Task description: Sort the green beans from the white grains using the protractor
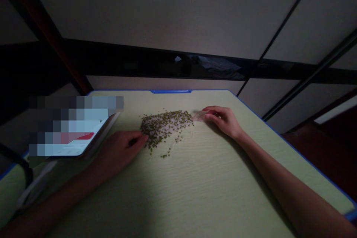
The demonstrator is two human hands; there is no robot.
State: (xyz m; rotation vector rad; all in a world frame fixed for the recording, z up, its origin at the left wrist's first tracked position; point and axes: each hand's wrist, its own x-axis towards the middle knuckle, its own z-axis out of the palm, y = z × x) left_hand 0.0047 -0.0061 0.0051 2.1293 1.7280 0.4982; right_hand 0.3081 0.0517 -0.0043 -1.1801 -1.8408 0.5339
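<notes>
A spread pile of small green beans (154, 142), which look like mung beans, lies mixed with white rice-like grains (160, 124) on the table. A few beans are scattered along its near and right edges. At the pile's left edge, my left hand (122, 147) has thumb and fingertips pressed together, touching the beans; anything pinched there is too small to see. To the right of the pile, my right hand (223, 119) is closed with its fingers on a clear, see-through plastic piece (199, 115), possibly a small bag, which rests beside the grains.
A tablet-like device (80, 148), its lit screen mostly blurred out, leans at the left, close to my left forearm. The pale wood-grain table (189, 193) has a blue rim. Behind it stands a cabinet (167, 11) with a dark open slot holding some cloth or plastic (220, 67).
</notes>
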